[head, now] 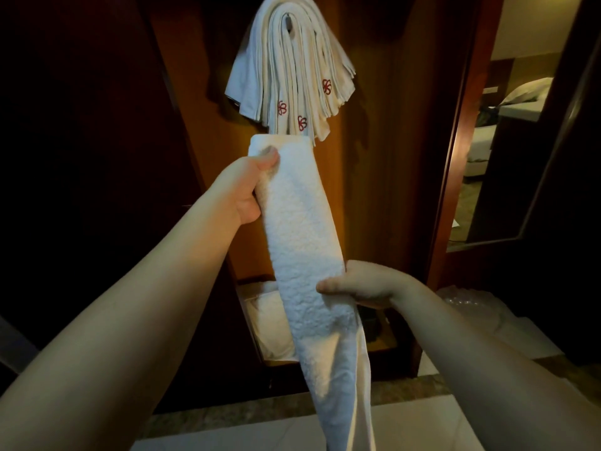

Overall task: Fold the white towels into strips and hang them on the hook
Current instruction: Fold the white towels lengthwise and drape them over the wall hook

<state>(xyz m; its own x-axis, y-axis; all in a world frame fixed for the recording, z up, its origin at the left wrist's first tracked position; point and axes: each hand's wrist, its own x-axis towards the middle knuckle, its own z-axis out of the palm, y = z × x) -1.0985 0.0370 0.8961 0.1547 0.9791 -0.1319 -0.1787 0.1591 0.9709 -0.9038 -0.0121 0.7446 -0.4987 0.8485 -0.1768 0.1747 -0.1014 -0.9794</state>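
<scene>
Many folded towels point(289, 73) already drape the hook point(288, 19). The left hand point(250, 187) and right hand point(361, 284) grip another strip-folded towel point(302, 242), not yet hung.

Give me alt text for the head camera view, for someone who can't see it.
Two bare hands hold a white towel folded into a long strip, the left hand gripping near its top and the right hand lower down. Above it, a bundle of folded white towels with red flower emblems hangs from a hook on a dark wooden panel.
</scene>
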